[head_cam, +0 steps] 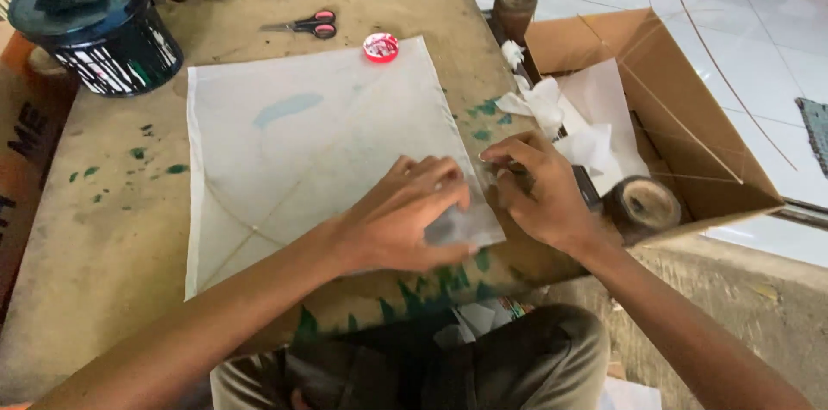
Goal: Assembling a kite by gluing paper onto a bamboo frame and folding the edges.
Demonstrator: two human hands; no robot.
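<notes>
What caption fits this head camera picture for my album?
Left hand and right hand press the corner of a thin white paper sheet on a paint-stained board.

paper sheet [310, 143] flat on work board [112, 220], mid | both hands at its near right corner: left hand [405, 216] on sheet, right hand [539, 190] at edge | scissors [306, 26] and small round lid [380, 47] behind sheet | paint can [99, 31] far left | cardboard box [681, 117] right of board, paper scraps [595, 117] in it

Soft even daylight, slight wide-angle distortion
</notes>
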